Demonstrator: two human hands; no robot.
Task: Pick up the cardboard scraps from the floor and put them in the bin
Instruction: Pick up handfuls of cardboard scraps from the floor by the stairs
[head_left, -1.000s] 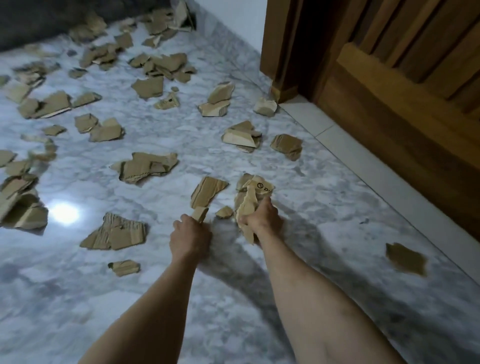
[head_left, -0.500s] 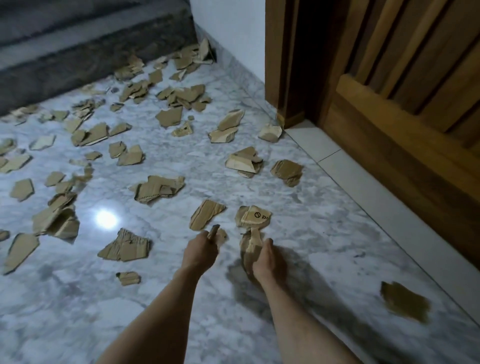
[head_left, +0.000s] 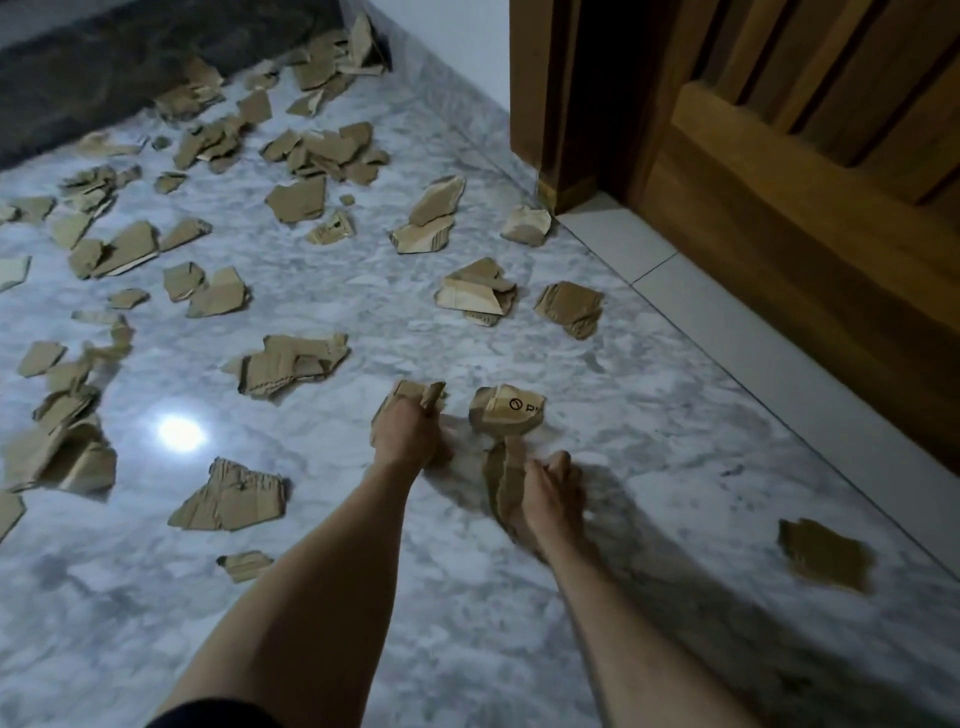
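Several torn brown cardboard scraps lie scattered over the marble floor. My left hand grips a few small scraps down at the floor. Just to its right my right hand holds a bundle of scraps by its lower end. A printed scrap lies on the floor between and beyond the hands. No bin is in view.
A wooden door and frame stand at the right above a white threshold. A dark step runs along the far left. One lone scrap lies near right; a larger one lies left of my arms.
My left hand moved forward onto the scrap ahead and now grips more cardboard. My right hand drew back a little with its bundle. The view shifted.
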